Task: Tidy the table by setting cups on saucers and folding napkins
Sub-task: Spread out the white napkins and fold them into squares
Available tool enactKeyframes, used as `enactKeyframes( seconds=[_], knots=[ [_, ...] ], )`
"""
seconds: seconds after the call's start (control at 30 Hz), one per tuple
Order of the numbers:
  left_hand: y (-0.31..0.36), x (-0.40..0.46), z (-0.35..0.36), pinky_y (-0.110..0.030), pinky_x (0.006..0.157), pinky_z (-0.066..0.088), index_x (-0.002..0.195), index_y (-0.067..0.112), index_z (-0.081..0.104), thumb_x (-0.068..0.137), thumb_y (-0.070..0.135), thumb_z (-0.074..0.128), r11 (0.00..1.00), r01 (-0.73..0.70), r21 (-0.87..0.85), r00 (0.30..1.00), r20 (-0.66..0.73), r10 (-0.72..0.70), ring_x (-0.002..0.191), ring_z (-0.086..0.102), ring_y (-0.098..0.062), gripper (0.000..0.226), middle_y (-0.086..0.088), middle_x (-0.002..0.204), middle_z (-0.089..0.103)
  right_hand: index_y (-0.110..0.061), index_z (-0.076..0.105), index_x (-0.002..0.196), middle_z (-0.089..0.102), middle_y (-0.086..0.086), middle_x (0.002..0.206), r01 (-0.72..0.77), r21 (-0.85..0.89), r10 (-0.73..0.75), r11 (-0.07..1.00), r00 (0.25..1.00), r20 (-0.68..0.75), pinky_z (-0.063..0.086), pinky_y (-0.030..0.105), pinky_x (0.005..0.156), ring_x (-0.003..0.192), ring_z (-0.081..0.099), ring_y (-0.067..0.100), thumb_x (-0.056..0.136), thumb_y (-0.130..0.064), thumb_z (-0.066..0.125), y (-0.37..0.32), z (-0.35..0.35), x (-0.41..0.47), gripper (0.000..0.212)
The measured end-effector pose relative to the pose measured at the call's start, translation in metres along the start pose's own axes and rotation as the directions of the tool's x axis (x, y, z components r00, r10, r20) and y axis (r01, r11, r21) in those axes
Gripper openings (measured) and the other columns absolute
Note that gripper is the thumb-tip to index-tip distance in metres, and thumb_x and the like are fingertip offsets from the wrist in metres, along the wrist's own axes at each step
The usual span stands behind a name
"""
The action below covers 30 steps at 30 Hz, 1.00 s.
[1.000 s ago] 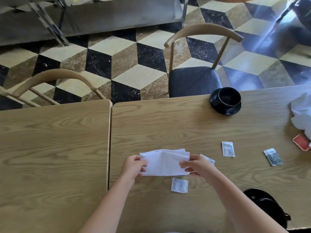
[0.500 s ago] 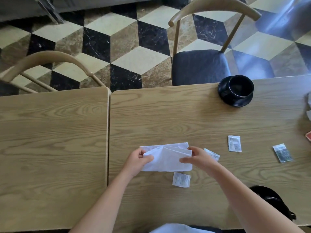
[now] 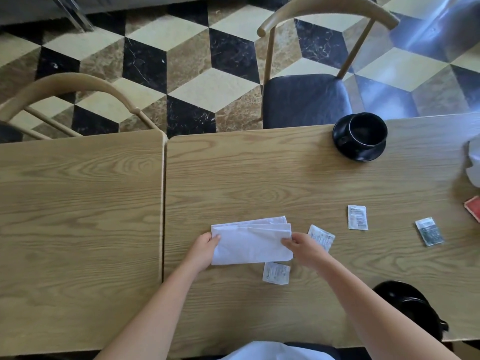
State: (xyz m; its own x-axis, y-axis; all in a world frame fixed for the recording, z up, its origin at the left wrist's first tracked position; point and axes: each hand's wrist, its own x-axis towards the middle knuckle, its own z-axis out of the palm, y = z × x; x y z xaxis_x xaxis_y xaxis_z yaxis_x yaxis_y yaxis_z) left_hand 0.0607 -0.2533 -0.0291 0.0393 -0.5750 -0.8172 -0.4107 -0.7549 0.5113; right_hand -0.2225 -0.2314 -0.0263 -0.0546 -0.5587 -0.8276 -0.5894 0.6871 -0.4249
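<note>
A white napkin [image 3: 253, 241], folded into a long rectangle, lies on the wooden table [image 3: 259, 178]. My left hand [image 3: 204, 249] pinches its left edge and my right hand [image 3: 302, 246] pinches its right edge. A black cup [image 3: 367, 129] stands on a black saucer [image 3: 345, 149] at the table's far edge. A second black cup [image 3: 413, 305] sits at the near right edge, partly hidden by my right forearm. Another crumpled white napkin [image 3: 474, 165] shows at the right border.
Several small sachets lie around: one [image 3: 275, 273] below the napkin, one [image 3: 322, 236] by my right hand, one [image 3: 357, 217] further right, a dark one [image 3: 429, 231]. A red packet [image 3: 474, 207] is at the right edge. Two chairs [image 3: 306, 100] stand beyond the tables.
The napkin's upper flap has been laid flatter onto the table. Both hands stay at its ends. The camera tilted down, so the whole scene shifted.
</note>
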Motion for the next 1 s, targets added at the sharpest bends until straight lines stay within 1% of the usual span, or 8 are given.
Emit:
enactKeyframes(
  seconds=[0.17,0.27,0.37,0.6,0.73,0.83,0.9,1.0],
  knots=[
    [0.010,0.008,0.005,-0.033,0.077,0.039,0.112,-0.003,0.062,0.104,0.031,0.043,0.995,0.052,0.081,0.998,-0.033,-0.049,0.090,0.060,-0.024,0.039,-0.011,0.100,0.066,-0.018,0.050,0.072,0.046,-0.006,0.063,-0.025,0.000,0.025,1.000,0.998,-0.052,0.028,0.029,0.052,0.055,0.042,0.012,0.101,-0.035,0.053,-0.005,0.003,0.006,0.034],
    [0.012,0.008,0.009,-0.034,0.073,0.036,0.091,0.004,0.060,0.101,0.028,0.042,0.994,0.070,0.087,0.995,-0.075,-0.063,0.080,0.053,-0.024,0.032,-0.008,0.088,0.059,-0.016,0.046,0.070,0.044,-0.005,0.062,-0.058,-0.021,0.056,0.998,0.996,-0.072,0.027,0.030,0.051,0.054,0.041,0.013,0.100,-0.037,0.053,-0.009,0.003,0.008,0.037],
    [0.010,0.006,0.014,-0.034,0.064,0.030,0.075,0.014,0.048,0.099,0.027,0.042,0.986,0.083,0.144,0.986,-0.155,-0.060,0.070,0.043,-0.022,0.027,-0.003,0.074,0.047,-0.016,0.044,0.070,0.043,-0.004,0.062,-0.068,-0.037,0.064,0.997,0.994,-0.085,0.026,0.030,0.051,0.054,0.041,0.014,0.098,-0.038,0.054,-0.013,0.003,0.009,0.037],
    [0.010,0.003,0.016,-0.034,0.057,0.027,0.067,0.015,0.042,0.098,0.024,0.043,0.983,0.088,0.162,0.969,-0.241,-0.047,0.062,0.039,-0.022,0.032,0.001,0.066,0.044,-0.016,0.051,0.070,0.050,-0.001,0.065,-0.032,-0.018,0.029,0.999,0.989,-0.144,0.033,0.031,0.057,0.060,0.050,0.019,0.097,-0.042,0.053,-0.019,0.003,0.012,0.038],
    [0.013,0.004,0.016,-0.034,0.057,0.028,0.065,0.015,0.042,0.098,0.028,0.045,0.981,0.090,0.174,0.959,-0.282,-0.038,0.064,0.043,-0.025,0.036,0.001,0.062,0.045,-0.017,0.047,0.064,0.050,-0.006,0.057,-0.027,-0.050,0.014,0.998,0.971,-0.239,0.033,0.029,0.050,0.052,0.051,0.018,0.096,-0.046,0.053,-0.021,0.003,0.012,0.043],
    [0.014,0.000,0.017,-0.033,0.059,0.033,0.068,0.016,0.045,0.095,0.035,0.052,0.966,0.109,0.234,0.947,-0.320,-0.029,0.069,0.052,-0.029,0.034,0.001,0.066,0.051,-0.015,0.054,0.080,0.060,-0.006,0.074,-0.027,-0.094,-0.003,0.995,0.953,-0.304,0.043,0.031,0.056,0.065,0.060,0.019,0.094,-0.047,0.057,-0.024,0.003,0.008,0.035],
    [0.015,-0.004,0.018,-0.033,0.063,0.038,0.083,0.013,0.051,0.092,0.040,0.058,0.948,0.110,0.298,0.923,-0.386,0.014,0.080,0.059,-0.030,0.030,0.000,0.082,0.057,-0.015,0.053,0.094,0.057,-0.005,0.092,-0.006,-0.106,-0.037,0.994,0.918,-0.395,0.047,0.034,0.064,0.078,0.061,0.022,0.093,-0.047,0.060,-0.028,0.004,0.003,0.032],
    [0.018,-0.012,0.019,-0.034,0.062,0.036,0.089,0.012,0.048,0.088,0.037,0.065,0.943,0.002,0.333,0.828,-0.529,0.185,0.076,0.054,-0.026,0.031,0.002,0.087,0.054,-0.018,0.051,0.096,0.058,-0.007,0.086,0.124,-0.117,-0.166,0.985,0.859,-0.485,0.042,0.034,0.061,0.072,0.058,0.018,0.094,-0.040,0.060,-0.036,0.009,-0.007,0.023]
  ],
)
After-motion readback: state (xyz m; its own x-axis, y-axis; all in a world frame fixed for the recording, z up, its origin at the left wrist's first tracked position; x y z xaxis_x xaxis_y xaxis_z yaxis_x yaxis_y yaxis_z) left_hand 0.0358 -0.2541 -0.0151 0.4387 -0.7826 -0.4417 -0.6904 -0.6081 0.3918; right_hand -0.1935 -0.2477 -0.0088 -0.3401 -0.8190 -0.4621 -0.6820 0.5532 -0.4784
